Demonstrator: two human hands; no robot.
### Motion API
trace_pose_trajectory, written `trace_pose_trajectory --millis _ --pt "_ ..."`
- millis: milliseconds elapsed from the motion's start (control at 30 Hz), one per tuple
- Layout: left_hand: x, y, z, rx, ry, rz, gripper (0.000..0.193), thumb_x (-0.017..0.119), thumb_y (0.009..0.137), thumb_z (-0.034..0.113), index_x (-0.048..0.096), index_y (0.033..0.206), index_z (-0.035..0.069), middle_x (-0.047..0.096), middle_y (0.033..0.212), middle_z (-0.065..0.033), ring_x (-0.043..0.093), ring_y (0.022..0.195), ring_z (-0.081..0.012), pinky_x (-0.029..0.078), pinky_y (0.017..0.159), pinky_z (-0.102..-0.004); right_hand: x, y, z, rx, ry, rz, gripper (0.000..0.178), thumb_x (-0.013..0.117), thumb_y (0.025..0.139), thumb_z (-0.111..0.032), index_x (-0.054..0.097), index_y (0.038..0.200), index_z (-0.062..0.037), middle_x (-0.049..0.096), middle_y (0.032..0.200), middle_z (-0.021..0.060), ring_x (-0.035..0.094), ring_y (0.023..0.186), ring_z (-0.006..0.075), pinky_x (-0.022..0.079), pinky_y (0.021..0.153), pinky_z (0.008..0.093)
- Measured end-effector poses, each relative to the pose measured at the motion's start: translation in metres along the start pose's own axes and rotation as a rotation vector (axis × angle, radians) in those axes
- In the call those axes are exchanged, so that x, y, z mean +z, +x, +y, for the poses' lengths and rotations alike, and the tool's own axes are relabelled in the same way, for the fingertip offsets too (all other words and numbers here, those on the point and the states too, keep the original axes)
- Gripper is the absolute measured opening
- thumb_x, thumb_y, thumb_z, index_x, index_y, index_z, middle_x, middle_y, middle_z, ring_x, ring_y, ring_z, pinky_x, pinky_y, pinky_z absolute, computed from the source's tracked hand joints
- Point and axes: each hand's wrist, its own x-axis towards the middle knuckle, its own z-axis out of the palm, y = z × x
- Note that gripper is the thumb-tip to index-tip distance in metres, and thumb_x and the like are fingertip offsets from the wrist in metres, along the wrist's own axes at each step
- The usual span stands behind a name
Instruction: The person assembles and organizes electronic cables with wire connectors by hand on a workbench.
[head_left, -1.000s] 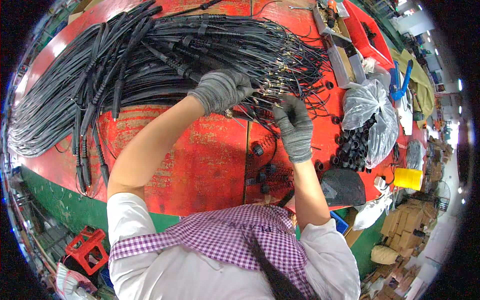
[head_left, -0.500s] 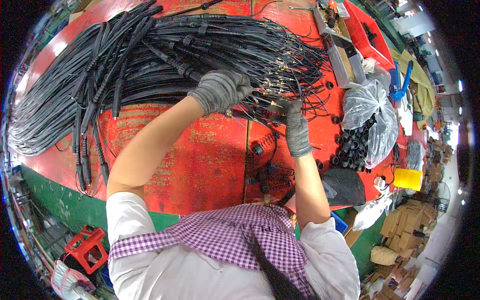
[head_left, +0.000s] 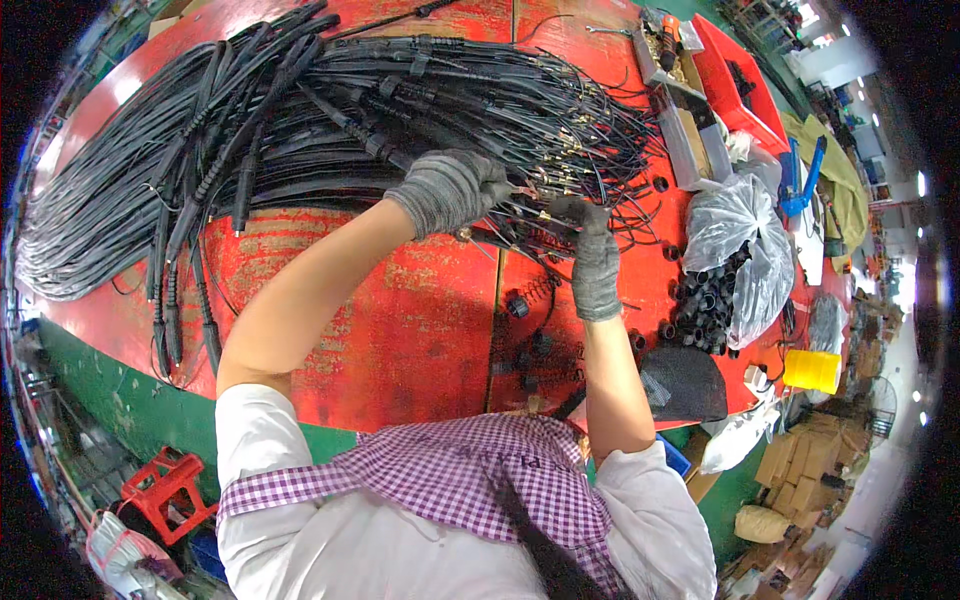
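Across the upper left and upper centre of the frame, a thick bundle of black cables (head_left: 480,105) lies on the red worktop (head_left: 390,320), bare metal-tipped ends (head_left: 575,150) fanned out right of centre. Left hand (head_left: 455,190), grey knit glove, upper centre: grip pressed together, pinching a cable end at the near edge of the bundle, copper-coloured bit poking out past the fingers. Right hand (head_left: 595,255), same glove, just right of it: fingers bent by the nearest ends, tips blurred, so can't tell if the grip is closed or what's in it. Below and between the hands, a dark coil (head_left: 540,287) on the worktop. Right of centre: clear bag (head_left: 735,215), with a pile of black caps (head_left: 705,305) against its lower left side. Upper right: red bin (head_left: 757,122), orange-handled tool (head_left: 670,38) beside it. Yellow roll (head_left: 812,371) at lower right. Red crate (head_left: 150,480) on the floor, lower left.
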Motion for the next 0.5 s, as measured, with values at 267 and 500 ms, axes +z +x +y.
trace_pose_trajectory --millis 267,500 --pt "0.001 0.0 0.0 -0.029 -0.002 -0.032 0.027 0.053 0.08 0.032 0.062 0.093 0.01 0.062 0.083 -0.0124 0.059 0.077 -0.0291 0.047 0.07 -0.0359 0.004 -0.002 0.011 -0.12 -0.132 0.071 0.059 0.026 0.088 -0.055 0.055 0.102 -0.0054 0.061 0.089 0.0053 0.057 0.083 0.017 0.045 0.073 0.0302" --pt "-0.001 -0.001 -0.001 -0.053 -0.014 -0.062 0.024 0.054 0.079 0.029 0.061 0.09 0.008 0.062 0.081 -0.0129 0.059 0.076 -0.029 0.047 0.068 -0.0356 0.006 0.007 -0.005 -0.072 -0.115 -0.002 0.065 0.022 0.087 -0.058 0.057 0.097 -0.0033 0.062 0.08 0.0057 0.058 0.074 0.0146 0.046 0.066 0.0283"
